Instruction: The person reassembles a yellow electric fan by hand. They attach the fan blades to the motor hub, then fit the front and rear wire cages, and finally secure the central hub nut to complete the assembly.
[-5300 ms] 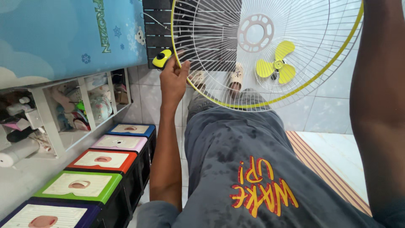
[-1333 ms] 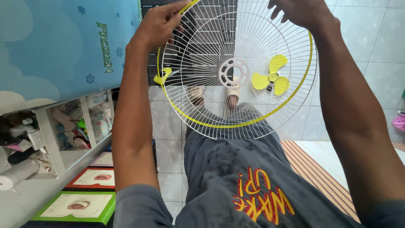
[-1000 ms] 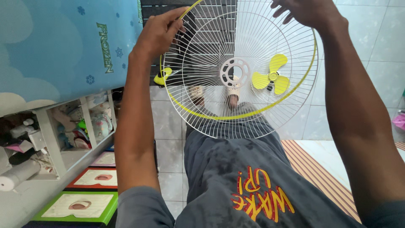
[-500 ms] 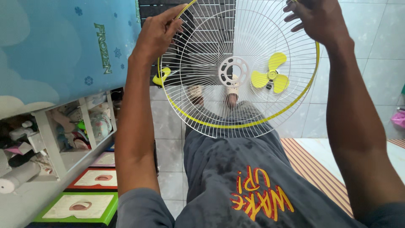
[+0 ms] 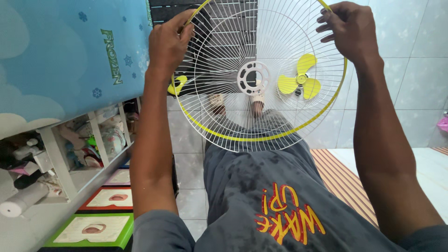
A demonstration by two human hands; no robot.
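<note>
You are holding a round white wire fan guard with a yellow rim band [image 5: 261, 135] up in front of your chest, its face tilted toward you. Thin metal spokes fan out from a white plastic hub ring pierced with oval holes [image 5: 252, 78] at the guard's centre, crossed by a few concentric wires.

Your left hand [image 5: 169, 41] is closed on the guard's upper left rim, fingers curled over the wire and thumb pressed against the yellow band. Your right hand [image 5: 347, 29] grips the upper right rim, fingertips hooked through the spokes.

A small yellow plastic clip [image 5: 177, 86] sticks out from the guard's left edge, just below your left hand. Seen through the spokes, right of the hub, a glossy yellow three-bladed plastic propeller [image 5: 298, 81] lies on the pale glazed floor tiles [image 5: 410, 93] beyond the guard. Also through the spokes, below the hub, your two feet in light sandals [image 5: 235, 101] stand on the tiles.

Under the guard's lower rim hangs your grey shirt with red and yellow lettering [image 5: 261, 186]. Left of the guard stands a blue printed panel with snowflakes [image 5: 60, 51], and beneath that a white shelf crowded with small toys [image 5: 88, 140]. A brown striped ribbed mat [image 5: 343, 179] lies lower right of the guard.
</note>
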